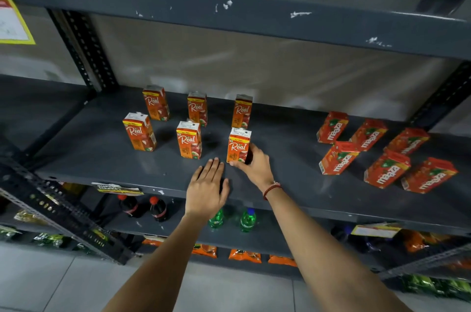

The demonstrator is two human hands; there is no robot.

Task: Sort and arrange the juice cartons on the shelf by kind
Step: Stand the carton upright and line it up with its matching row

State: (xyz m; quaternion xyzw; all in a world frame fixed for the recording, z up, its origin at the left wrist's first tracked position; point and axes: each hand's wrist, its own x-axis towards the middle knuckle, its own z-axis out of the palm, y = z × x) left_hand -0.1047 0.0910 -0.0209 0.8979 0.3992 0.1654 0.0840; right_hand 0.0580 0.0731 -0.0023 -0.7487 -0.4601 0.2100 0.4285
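from my feed, the dark grey metal shelf (102, 158) carries two groups, well apart. on the left stand six upright orange "real" juice cartons (189, 139) in two rows of three. on the right lie six red "maaza" juice cartons (339, 157), tilted at an angle, also in two rows. my right hand (256, 166) is wrapped around the front-right "real" carton (238, 146), thumb at its base, fingers behind it; a red thread bracelet (272, 189) sits on that wrist. my left hand (207, 185) rests flat on the shelf edge, fingers spread wide, holding nothing, just beside that carton.
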